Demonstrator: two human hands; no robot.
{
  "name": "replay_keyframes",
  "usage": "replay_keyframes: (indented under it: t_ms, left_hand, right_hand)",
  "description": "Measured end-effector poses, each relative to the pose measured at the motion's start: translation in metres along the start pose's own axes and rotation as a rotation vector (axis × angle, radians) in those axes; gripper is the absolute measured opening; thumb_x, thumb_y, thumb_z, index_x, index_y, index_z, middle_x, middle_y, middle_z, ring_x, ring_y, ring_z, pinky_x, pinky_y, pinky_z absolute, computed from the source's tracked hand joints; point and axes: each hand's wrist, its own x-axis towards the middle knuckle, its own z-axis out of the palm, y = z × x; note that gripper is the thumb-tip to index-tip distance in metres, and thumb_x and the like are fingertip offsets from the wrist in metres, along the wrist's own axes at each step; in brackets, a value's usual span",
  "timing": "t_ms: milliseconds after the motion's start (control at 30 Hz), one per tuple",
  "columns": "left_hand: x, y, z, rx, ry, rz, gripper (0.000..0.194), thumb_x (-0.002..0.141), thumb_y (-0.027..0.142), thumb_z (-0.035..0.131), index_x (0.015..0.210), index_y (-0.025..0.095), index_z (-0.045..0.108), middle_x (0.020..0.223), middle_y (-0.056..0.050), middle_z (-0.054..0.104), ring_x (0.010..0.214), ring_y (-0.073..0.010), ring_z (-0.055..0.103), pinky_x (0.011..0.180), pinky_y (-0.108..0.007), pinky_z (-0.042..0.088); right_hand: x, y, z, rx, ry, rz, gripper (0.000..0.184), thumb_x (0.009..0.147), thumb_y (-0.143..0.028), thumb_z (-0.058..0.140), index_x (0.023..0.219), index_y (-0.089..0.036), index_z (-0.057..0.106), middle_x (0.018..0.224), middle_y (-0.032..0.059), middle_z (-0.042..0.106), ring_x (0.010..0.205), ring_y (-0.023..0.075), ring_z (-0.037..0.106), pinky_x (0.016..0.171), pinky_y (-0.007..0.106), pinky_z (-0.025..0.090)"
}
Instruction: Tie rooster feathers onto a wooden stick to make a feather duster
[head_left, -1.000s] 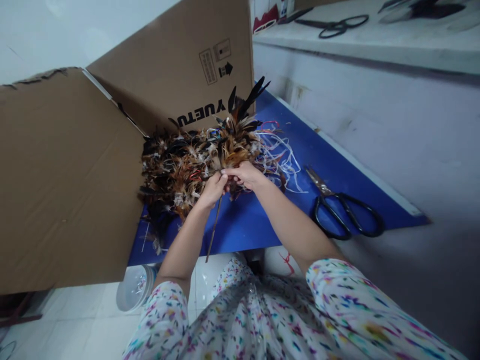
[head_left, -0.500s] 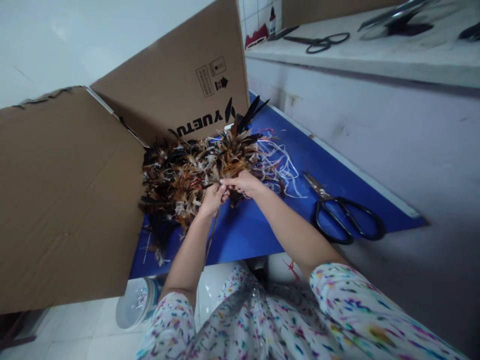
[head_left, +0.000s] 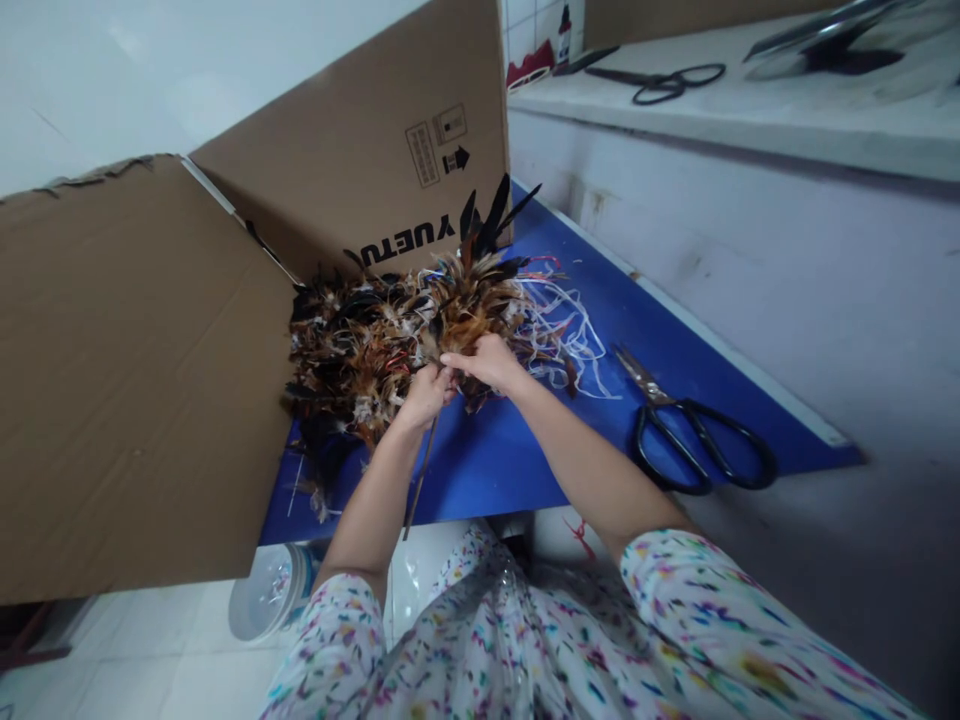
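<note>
My left hand (head_left: 427, 395) is closed round a thin brown stick (head_left: 421, 470), which slants down past the blue table's near edge. Just beyond my fingers is a thick tuft of brown and black feathers (head_left: 476, 295), like the head of a feather duster; where it joins the stick is hidden. Touching the left fingertips, my right hand (head_left: 489, 364) has its fingers curled under at the base of the tuft, and what they pinch is hidden. A heap of loose-looking feathers (head_left: 345, 350) spreads to the left.
White and red strips (head_left: 566, 330) lie right of the feathers. Big black-handled scissors (head_left: 679, 420) rest on the blue tabletop (head_left: 495, 470). Cardboard panels (head_left: 142, 380) stand behind and left. Another pair of scissors (head_left: 660, 82) lies on the ledge (head_left: 750, 120). A bucket (head_left: 262, 600) stands on the floor.
My right hand has shifted slightly, its back raised a little and the thumb stretched toward the left hand. My left hand keeps its grip. The whole view has turned slightly.
</note>
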Motion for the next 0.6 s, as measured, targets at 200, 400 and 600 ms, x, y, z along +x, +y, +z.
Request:
replay_keyframes:
  t_ms: [200,400,600]
  left_hand:
    - [-0.001,0.018,-0.019,-0.338,-0.130,0.010,0.015,0.086,0.022,0.063,0.081,0.011,0.054,0.058,0.007,0.038,0.039,0.0002,0.029,0.037,-0.012,0.018]
    - [0.003,0.033,-0.040,-0.619,-0.096,0.105,0.007,0.090,0.016,0.054,0.088,0.010,0.057,0.058,0.008,0.031,0.041,-0.0005,0.027,0.037,-0.010,0.023]
    - [0.002,0.060,-0.045,-0.760,-0.064,0.158,0.025,0.100,0.016,0.036,0.088,0.011,0.057,0.056,0.007,0.031,0.039,-0.0002,0.028,0.036,-0.009,0.023]
  right_hand:
    - [-0.003,-0.016,-0.013,0.173,0.061,-0.081,0.033,0.069,-0.046,0.070,0.075,-0.014,0.064,0.057,-0.0014,0.059,0.053,0.0096,0.051,0.055,0.023,0.038]
    - [0.002,-0.014,-0.035,0.190,0.208,-0.083,0.021,0.067,-0.036,0.066,0.069,-0.015,0.064,0.052,-0.0019,0.056,0.049,0.0091,0.046,0.052,0.024,0.035]
    - [0.004,0.000,-0.041,-0.072,0.014,-0.148,0.012,0.070,-0.027,0.066,0.071,-0.015,0.070,0.061,-0.0002,0.063,0.057,0.0112,0.053,0.058,0.025,0.039]
